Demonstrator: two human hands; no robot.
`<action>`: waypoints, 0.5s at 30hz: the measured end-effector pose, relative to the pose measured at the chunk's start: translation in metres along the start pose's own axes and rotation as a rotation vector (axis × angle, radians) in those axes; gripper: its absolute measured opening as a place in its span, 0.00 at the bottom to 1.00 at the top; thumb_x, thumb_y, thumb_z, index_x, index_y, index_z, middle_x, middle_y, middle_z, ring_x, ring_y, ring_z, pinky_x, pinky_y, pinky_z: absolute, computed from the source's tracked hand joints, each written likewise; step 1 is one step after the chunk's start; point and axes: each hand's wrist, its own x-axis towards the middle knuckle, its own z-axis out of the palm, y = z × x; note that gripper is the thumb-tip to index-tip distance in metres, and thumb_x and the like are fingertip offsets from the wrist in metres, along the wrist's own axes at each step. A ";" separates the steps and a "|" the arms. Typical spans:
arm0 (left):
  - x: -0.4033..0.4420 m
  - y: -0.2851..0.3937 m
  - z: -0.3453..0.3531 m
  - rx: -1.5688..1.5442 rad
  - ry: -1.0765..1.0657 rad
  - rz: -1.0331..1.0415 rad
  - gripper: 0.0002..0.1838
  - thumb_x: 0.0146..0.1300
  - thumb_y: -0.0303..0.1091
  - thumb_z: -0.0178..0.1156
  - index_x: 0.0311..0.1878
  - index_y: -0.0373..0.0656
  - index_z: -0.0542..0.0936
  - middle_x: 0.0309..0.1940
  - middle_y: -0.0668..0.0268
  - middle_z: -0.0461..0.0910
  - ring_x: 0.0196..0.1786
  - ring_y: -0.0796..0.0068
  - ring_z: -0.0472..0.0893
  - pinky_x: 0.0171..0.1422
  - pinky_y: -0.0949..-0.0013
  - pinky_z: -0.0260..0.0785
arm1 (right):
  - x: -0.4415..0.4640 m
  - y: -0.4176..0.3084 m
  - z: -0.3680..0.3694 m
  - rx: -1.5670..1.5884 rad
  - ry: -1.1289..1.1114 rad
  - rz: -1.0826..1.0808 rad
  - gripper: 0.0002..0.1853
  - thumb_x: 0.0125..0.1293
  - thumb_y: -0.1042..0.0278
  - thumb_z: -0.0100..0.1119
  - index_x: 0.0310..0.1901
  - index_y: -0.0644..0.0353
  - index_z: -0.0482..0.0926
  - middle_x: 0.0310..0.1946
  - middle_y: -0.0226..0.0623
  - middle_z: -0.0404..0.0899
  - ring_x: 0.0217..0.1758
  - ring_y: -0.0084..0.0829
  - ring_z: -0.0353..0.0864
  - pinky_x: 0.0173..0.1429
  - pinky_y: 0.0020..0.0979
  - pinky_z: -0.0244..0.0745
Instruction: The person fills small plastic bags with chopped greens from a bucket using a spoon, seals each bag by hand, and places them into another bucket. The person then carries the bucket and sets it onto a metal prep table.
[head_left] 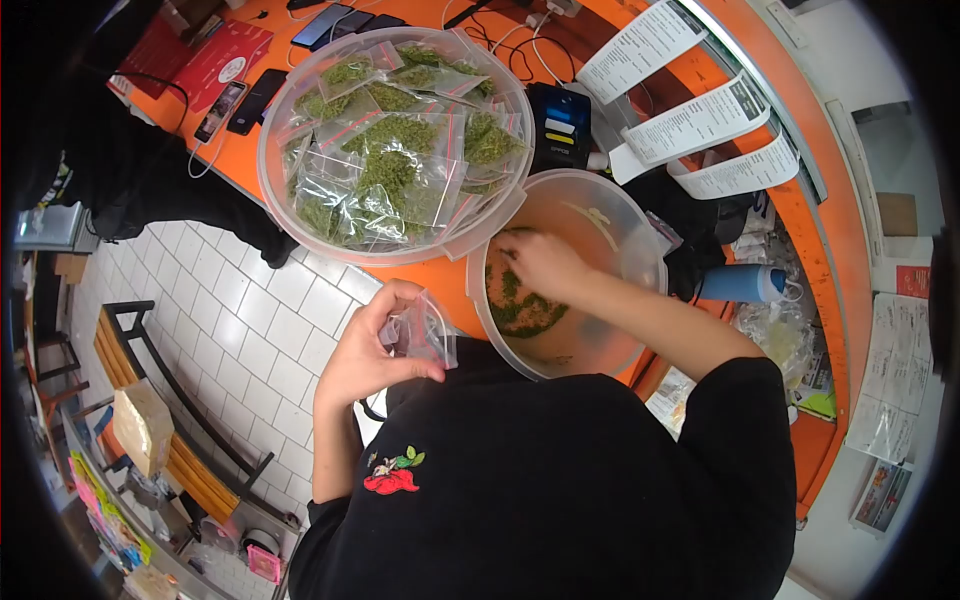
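Observation:
My left hand (375,345) holds a small clear zip bag (430,335) between thumb and fingers, in front of the table edge. No green filling shows inside that bag. Inside a translucent round tub (645,270), my right hand (545,265) has its fingers bunched together near the far left wall. What the fingertips hold is hidden. Loose chopped green herb (530,317) lies on the tub's bottom, just below that hand. Left of this tub stands a larger round tub (268,185), heaped with filled zip bags (390,165) of green herb.
Phones (221,112) and a red folder (222,68) lie at the table's far left. A dark card terminal (560,125) stands behind the tubs. Printed receipts (700,125) hang at right, above a blue bottle (743,284). Another person's dark-clothed leg (190,195) is at left.

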 end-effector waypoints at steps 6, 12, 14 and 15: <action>0.009 -0.011 0.009 -0.140 0.125 -0.003 0.25 0.47 0.27 0.77 0.46 0.41 0.73 0.38 0.70 0.83 0.33 0.87 0.76 0.39 0.78 0.67 | -0.027 -0.019 0.011 0.297 -0.275 -0.361 0.12 0.61 0.74 0.51 0.45 0.57 0.80 0.35 0.47 0.83 0.37 0.48 0.83 0.43 0.47 0.77; 0.019 -0.013 0.025 -0.090 0.145 -0.142 0.26 0.48 0.30 0.78 0.46 0.39 0.71 0.39 0.67 0.83 0.38 0.83 0.79 0.43 0.74 0.71 | -0.006 0.008 -0.021 0.093 0.035 0.013 0.12 0.61 0.69 0.54 0.45 0.57 0.82 0.33 0.50 0.83 0.37 0.48 0.83 0.43 0.44 0.79; 0.021 -0.016 0.035 0.049 0.127 -0.103 0.28 0.47 0.30 0.78 0.48 0.39 0.71 0.41 0.66 0.82 0.41 0.80 0.80 0.46 0.72 0.72 | -0.005 0.015 -0.016 0.039 0.104 0.062 0.12 0.61 0.69 0.54 0.44 0.59 0.82 0.33 0.50 0.83 0.37 0.48 0.83 0.43 0.44 0.79; 0.022 -0.018 0.038 0.188 0.115 -0.059 0.30 0.47 0.31 0.79 0.50 0.39 0.70 0.42 0.64 0.82 0.43 0.77 0.80 0.49 0.70 0.73 | -0.006 0.019 -0.009 0.079 0.076 0.036 0.11 0.61 0.70 0.55 0.43 0.61 0.81 0.34 0.51 0.82 0.37 0.49 0.83 0.44 0.44 0.79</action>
